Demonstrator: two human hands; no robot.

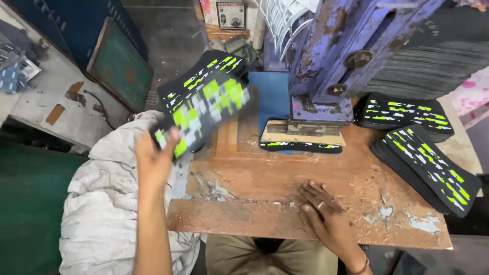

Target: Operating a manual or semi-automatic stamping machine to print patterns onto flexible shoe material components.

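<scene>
My left hand (155, 158) grips a black sheet with green and white marks (204, 114) by its near corner and holds it up, blurred, above the left side of the worn wooden table (265, 178). Behind it lies a stack of like sheets (204, 76). My right hand (326, 211) rests flat on the table near the front edge, fingers spread, holding nothing. Farther back, another printed piece (300, 146) lies under a wooden block (303, 135) beneath the blue press (336, 61).
Two stacks of the same printed sheets (405, 112) (428, 168) sit at the table's right side. A white sack (109, 203) bulges at the left. A green board (119, 63) leans at the back left, with a grey bench (51, 97) beside it.
</scene>
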